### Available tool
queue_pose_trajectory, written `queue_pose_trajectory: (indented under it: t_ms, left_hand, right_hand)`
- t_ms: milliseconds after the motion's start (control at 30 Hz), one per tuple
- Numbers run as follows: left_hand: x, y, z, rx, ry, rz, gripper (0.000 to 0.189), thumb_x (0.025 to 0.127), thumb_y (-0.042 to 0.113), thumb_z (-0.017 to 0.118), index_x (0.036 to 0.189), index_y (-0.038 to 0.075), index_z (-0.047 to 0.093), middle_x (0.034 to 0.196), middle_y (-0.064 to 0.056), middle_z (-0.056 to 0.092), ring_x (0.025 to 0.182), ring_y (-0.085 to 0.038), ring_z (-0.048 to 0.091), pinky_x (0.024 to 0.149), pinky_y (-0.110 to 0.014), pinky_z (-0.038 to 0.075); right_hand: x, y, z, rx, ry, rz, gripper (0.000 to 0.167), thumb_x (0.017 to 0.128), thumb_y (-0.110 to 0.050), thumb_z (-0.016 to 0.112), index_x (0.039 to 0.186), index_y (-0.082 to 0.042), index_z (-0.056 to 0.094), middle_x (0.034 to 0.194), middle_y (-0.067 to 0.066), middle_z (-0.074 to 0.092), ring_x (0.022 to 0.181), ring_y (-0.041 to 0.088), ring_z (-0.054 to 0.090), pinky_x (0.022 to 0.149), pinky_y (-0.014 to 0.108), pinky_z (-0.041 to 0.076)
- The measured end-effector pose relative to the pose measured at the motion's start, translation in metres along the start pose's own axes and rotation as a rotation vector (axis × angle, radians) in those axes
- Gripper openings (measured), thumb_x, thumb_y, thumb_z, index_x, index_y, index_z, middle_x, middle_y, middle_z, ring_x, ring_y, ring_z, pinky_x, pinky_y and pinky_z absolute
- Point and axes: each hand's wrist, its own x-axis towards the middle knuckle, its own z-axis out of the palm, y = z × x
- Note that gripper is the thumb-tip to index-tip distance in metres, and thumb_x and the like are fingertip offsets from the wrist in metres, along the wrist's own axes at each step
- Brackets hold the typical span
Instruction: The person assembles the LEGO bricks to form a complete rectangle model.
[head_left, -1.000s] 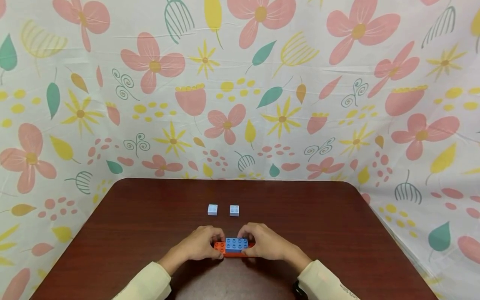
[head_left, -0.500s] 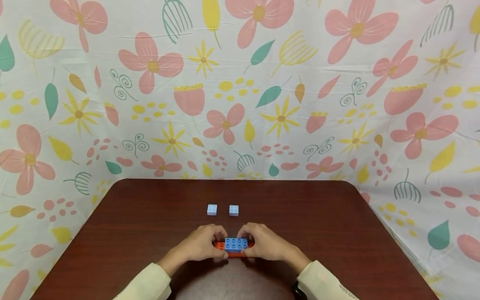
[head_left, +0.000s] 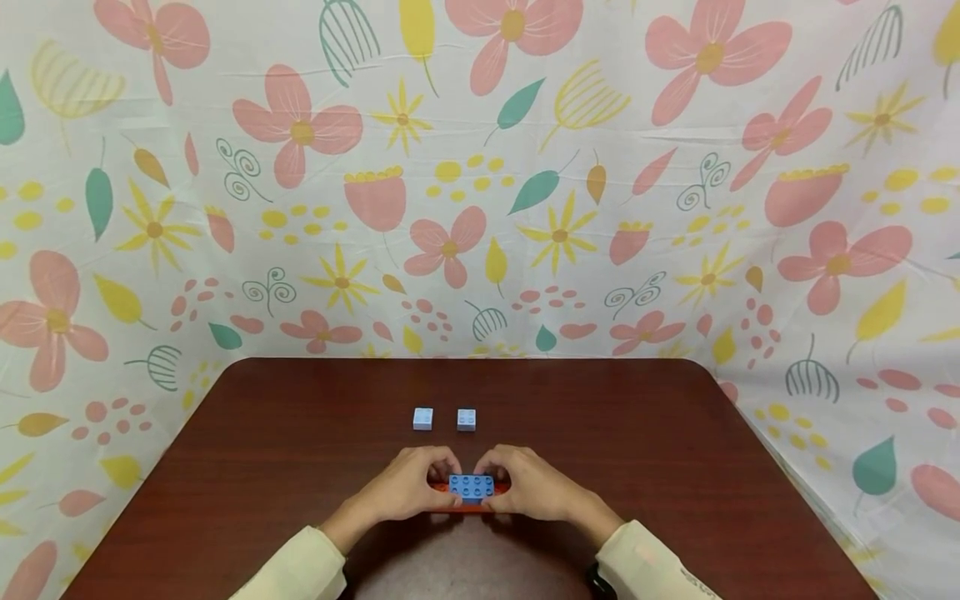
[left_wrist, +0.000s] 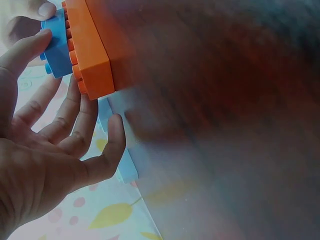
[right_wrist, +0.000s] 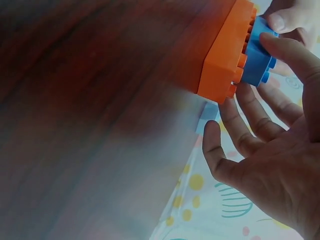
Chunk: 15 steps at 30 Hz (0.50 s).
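A blue eight-stud-style toy brick (head_left: 471, 487) sits on top of a longer orange-red brick (left_wrist: 92, 55) near the front middle of the table. My left hand (head_left: 405, 485) pinches the blue brick's left end, thumb on its near side and fingers behind. At the other end my right hand (head_left: 542, 485) pinches the same brick in a mirrored way. In the right wrist view, both thumbs press the blue brick (right_wrist: 256, 52), and the orange-red brick's studs stick out past it. The far fingertips are partly hidden behind the bricks.
Two small pale blue bricks, a left one (head_left: 423, 419) and a right one (head_left: 467, 420), stand apart beyond the hands. The dark brown table (head_left: 637, 433) ends at a flower-printed cloth (head_left: 480, 275) behind it.
My left hand has slid right, from the orange-red brick's left part to the blue brick's left end. The right hand has hardly moved.
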Motion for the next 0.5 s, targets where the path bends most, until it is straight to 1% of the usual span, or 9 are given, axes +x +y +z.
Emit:
queue_pose_trajectory:
  t_ms: [367,500]
  left_hand:
    - [0.0002,-0.0023,0.0005,-0.014,-0.008,0.009,0.023,0.085,0.027,0.085,0.100,0.023,0.069,0.088,0.006,0.070,0.078,-0.007,0.061,0.071,-0.023,0.049]
    - [-0.0005,-0.0014,0.0005,-0.022,-0.006,0.009,0.023,0.084,0.026,0.086,0.099,0.022,0.069,0.090,0.006,0.070,0.079,-0.010,0.063,0.072,-0.023,0.049]
  right_hand:
    - [-0.0022,0.0029,-0.0010,0.010,0.014,-0.016,0.031,0.084,-0.019,0.084,0.112,-0.015,0.072,0.100,-0.006,0.067,0.089,0.007,0.061,0.080,0.025,0.053]
    - [-0.0027,0.0034,-0.0006,0.019,0.013,-0.017,0.031,0.084,-0.019,0.084,0.112,-0.015,0.072,0.100,-0.006,0.067,0.089,0.007,0.061,0.080,0.025,0.053]
